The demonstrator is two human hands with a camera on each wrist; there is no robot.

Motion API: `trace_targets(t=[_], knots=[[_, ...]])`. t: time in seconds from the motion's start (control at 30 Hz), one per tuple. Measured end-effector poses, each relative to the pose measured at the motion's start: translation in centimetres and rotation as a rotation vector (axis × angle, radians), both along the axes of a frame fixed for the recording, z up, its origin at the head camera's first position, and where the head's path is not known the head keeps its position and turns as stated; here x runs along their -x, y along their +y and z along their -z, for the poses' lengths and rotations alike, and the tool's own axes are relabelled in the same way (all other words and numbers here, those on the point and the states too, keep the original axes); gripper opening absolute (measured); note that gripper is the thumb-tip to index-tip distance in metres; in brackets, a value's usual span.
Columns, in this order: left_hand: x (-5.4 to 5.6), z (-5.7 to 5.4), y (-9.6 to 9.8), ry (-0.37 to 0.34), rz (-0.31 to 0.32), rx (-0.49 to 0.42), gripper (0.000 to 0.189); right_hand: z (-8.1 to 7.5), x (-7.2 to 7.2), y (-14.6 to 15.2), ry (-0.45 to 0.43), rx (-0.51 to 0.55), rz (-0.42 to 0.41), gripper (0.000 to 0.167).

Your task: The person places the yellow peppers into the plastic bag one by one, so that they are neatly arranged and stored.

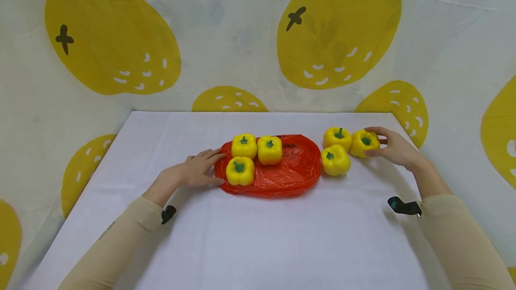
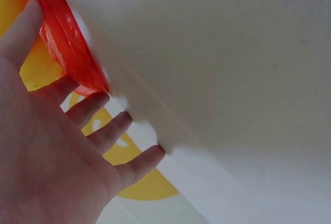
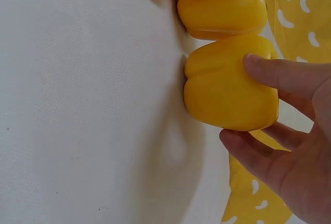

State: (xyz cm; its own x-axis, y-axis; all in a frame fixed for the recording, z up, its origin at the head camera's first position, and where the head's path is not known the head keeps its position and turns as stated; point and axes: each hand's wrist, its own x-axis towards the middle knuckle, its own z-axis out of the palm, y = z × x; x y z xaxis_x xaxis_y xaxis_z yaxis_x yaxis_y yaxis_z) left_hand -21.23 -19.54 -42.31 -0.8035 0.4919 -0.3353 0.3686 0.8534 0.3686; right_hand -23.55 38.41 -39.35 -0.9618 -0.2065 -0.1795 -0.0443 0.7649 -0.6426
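Head view: three yellow bell peppers (image 1: 269, 153) sit on a red plastic bag (image 1: 292, 174), three more (image 1: 337, 163) beside it.

Left wrist: the left hand (image 2: 54, 136), fingers wide, touches the bag.

Right wrist: the right hand (image 3: 305, 172) holds one pepper (image 3: 225, 89).

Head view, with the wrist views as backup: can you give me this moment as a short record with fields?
left hand: touching the left end of the red plastic bag
right hand: thumb and fingers around the rightmost pepper
on the bag: three yellow peppers, grouped toward its left
right of the bag: three more yellow peppers close together, the gripped one and two others
pepper stems: green
surface: white tabletop
backdrop: pale cloth with large yellow fruit print
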Motion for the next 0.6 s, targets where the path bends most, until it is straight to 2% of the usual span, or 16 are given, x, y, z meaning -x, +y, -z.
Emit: trace_targets(t=[0.33, 0.6], knots=[[0.1, 0.2, 0.0, 0.006, 0.013, -0.002, 0.091, -0.4, -0.4, -0.3, 0.004, -0.038, 0.048, 0.082], [0.2, 0.3, -0.1, 0.012, 0.021, 0.013, 0.091, -1.2, -0.8, -0.5, 0.048, -0.021, 0.043, 0.079]])
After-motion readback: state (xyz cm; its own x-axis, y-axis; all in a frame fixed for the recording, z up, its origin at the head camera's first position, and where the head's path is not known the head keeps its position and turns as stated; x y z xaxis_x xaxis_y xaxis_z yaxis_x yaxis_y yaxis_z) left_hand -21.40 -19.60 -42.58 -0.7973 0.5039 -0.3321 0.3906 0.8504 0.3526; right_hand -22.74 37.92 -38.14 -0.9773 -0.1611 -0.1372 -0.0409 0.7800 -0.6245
